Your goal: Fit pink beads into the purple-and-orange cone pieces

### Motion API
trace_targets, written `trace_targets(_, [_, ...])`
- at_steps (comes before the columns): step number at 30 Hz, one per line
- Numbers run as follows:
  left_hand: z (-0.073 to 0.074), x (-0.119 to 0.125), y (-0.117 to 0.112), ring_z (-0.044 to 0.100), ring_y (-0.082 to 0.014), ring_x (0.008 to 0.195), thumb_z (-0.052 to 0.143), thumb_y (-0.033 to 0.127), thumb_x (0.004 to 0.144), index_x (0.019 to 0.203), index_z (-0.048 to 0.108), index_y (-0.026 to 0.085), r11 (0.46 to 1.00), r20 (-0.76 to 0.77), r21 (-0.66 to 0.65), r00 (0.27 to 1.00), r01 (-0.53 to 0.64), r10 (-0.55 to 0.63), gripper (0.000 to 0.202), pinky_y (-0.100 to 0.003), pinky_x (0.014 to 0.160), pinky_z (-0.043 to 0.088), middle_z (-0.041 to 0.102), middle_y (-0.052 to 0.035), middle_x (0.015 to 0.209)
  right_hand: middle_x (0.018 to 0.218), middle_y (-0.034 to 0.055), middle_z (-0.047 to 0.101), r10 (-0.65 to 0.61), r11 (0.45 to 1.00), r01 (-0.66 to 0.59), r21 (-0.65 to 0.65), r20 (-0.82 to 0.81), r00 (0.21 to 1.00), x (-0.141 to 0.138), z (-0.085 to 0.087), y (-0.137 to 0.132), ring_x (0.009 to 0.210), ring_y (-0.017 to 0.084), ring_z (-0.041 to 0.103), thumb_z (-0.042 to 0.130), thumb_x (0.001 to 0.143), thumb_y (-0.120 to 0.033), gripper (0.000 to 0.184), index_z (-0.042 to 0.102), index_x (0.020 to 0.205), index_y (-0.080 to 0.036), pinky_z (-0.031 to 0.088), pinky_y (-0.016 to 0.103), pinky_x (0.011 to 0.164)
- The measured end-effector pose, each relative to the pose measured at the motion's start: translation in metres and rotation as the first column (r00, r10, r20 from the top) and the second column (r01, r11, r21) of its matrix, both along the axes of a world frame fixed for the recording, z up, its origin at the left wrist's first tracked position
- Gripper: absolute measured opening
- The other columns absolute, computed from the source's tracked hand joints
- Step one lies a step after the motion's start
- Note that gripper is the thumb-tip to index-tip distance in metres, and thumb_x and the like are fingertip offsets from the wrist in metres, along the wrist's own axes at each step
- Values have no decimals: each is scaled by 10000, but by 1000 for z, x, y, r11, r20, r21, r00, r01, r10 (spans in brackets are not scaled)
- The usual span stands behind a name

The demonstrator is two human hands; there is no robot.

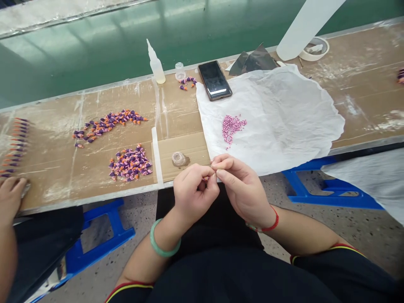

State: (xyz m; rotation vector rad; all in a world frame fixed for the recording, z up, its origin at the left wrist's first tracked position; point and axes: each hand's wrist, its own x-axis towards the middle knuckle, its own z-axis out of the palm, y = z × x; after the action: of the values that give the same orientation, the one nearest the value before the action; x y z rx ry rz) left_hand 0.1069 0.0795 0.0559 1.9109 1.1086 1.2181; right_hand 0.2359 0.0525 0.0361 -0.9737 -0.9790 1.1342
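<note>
Head view: the left hand [194, 193] and right hand [241, 187] pinch a tiny pink-and-orange piece [205, 178] between their fingertips, just above the cardboard-topped counter's front edge [94, 198]. A loose pinch could drop it onto the speckled floor [353, 231].
</note>
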Motion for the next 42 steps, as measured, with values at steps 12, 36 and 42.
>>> trace_targets(12, [9,-13,2,410,-73,488,742,348,768,657,572,166,720,466,-588,882,369,-71,273,-188,464,352,510,26,540,710,-12,646,245,912,-408,50,732,636,40,57,22,652,117,566,575,862,-110,137,600,759,-196,458,241,621])
trace_targets(36, [-21,-70,-13,671,-131,501,924,479,653,756,736,137,668,481,-707,851,233,213,404,-209,465,562,747,-59,675,615,-2,451,5,710,-704,8,1000,16,-1,43,118,598,150,382,521,876,-176,235,436,661,-215,276,291,570])
trace_targets(42, [-22,-75,-11,701,-149,519,938,449,629,720,712,133,645,478,-728,846,233,234,399,-210,474,568,753,-61,670,616,23,508,-96,630,-769,-114,970,-223,-15,47,133,628,183,446,585,875,-167,255,453,663,-221,277,314,580])
